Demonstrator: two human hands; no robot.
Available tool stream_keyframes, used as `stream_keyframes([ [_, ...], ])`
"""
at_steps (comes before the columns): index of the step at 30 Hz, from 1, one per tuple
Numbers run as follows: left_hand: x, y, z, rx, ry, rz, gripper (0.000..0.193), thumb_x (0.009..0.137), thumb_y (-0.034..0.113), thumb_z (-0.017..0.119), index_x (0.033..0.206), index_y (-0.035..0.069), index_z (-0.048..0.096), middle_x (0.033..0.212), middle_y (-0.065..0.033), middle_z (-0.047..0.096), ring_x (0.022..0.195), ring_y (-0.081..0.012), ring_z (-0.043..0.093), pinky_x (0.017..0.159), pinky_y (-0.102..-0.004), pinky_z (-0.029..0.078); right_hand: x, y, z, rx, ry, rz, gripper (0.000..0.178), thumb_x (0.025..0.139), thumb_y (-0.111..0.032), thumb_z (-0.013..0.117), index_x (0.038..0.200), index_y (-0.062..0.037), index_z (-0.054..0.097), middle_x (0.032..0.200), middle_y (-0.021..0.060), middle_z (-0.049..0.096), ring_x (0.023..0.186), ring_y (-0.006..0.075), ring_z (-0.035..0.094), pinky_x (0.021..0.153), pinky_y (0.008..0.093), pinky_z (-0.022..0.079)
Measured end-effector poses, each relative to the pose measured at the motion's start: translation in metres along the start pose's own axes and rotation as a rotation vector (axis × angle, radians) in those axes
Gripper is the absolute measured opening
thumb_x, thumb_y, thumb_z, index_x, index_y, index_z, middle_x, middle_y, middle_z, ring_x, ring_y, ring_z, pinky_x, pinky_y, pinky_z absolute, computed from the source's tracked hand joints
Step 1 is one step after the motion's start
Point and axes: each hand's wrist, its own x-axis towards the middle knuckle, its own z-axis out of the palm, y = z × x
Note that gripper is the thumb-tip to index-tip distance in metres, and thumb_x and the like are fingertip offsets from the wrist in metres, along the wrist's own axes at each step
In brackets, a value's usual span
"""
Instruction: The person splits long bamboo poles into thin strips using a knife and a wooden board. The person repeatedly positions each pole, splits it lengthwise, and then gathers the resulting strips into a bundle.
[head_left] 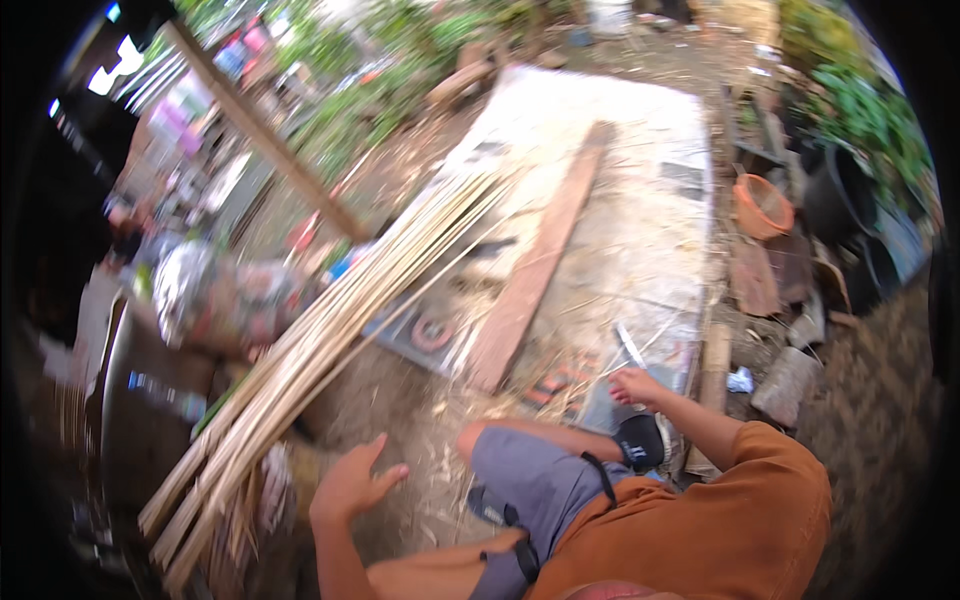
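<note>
My left hand (357, 482) is held out at the lower left, thumb and fingers apart, with nothing in it. Beyond it, a long bundle of pale split bamboo strips (330, 325) slants from the lower left up onto the sheet. My right hand (640, 387) is closed near my right foot, and a knife (629, 346) with a bright blade points up and away from it. Its handle is hidden in the fingers. A long reddish-brown wooden plank (545, 255) lies between the bundle and my right hand.
A pale sheet (650, 130) littered with shavings covers the ground ahead. On the right are an orange basket (763, 207), black buckets (838, 190) and a concrete block (787, 388). A wooden post (265, 135) leans at the upper left, near stuffed plastic bags (225, 295).
</note>
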Motion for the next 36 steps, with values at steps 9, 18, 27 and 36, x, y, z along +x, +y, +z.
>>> stream_keyframes([
  [9, 0.041, 0.132, -0.016, 0.303, -0.069, 0.544, 0.073, 0.092, 0.053, 0.065, 0.142, 0.000, 0.052, 0.116, -0.0245, 0.066, 0.108, -0.0409, 0.063, 0.094, -0.0435, 0.050, -0.070, 0.089, -0.065, -0.742, 0.437, -0.215, 0.061, 0.090, -0.052, 0.064, 0.126, -0.0036, 0.064, 0.117, 0.0316, 0.065, 0.116, 0.0466, 0.060, 0.101, 0.0478, 0.047],
  [18, 0.076, 0.159, 0.038, 0.167, -0.037, 1.056, 0.063, 0.094, 0.045, 0.064, 0.137, 0.000, 0.055, 0.114, -0.0223, 0.067, 0.108, -0.0403, 0.063, 0.096, -0.0456, 0.049, -0.099, 0.075, 0.026, -0.811, 0.216, -0.093, 0.068, 0.100, -0.063, 0.035, 0.150, -0.0191, 0.048, 0.155, 0.0449, 0.013, 0.149, 0.0548, 0.007, 0.123, 0.0526, 0.016],
  [27, 0.082, 0.158, 0.021, -0.010, -0.204, 1.064, 0.068, 0.094, 0.048, 0.064, 0.142, 0.002, 0.051, 0.140, -0.0211, 0.054, 0.132, -0.0376, 0.048, 0.112, -0.0430, 0.039, -0.087, 0.069, -0.007, -0.994, 0.080, -0.041, 0.067, 0.105, -0.056, 0.026, 0.133, -0.0089, 0.065, 0.150, 0.0460, 0.023, 0.146, 0.0571, 0.017, 0.121, 0.0535, 0.022],
  [36, 0.100, 0.193, 0.041, 0.176, -0.045, 1.411, 0.072, 0.095, 0.056, 0.060, 0.145, 0.004, 0.050, 0.144, -0.0197, 0.052, 0.134, -0.0376, 0.047, 0.115, -0.0448, 0.035, -0.022, 0.135, -0.074, -1.098, -0.184, -0.303, 0.056, 0.105, -0.051, 0.028, 0.142, -0.0199, 0.056, 0.144, 0.0338, 0.046, 0.139, 0.0542, 0.031, 0.119, 0.0582, 0.017],
])
